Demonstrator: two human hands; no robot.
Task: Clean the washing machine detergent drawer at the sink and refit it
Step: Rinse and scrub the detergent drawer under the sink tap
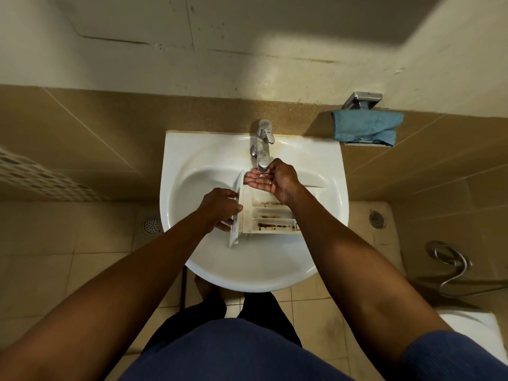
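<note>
A white detergent drawer (270, 215) lies in the white sink (192, 160), its compartments streaked with brown residue. My left hand (220, 207) grips the drawer's front panel on the left side. My right hand (275, 178) is cupped, palm up, under the spout of the chrome tap (262, 147), just above the drawer's far end. The palm looks wet. It holds nothing.
A blue cloth (367, 127) sits on a metal wall holder right of the sink. Tiled walls close in behind and beside. Floor drains (152, 224) lie left and right of the basin. A chrome hose (450, 262) coils at the right, by a white fixture's edge (472, 325).
</note>
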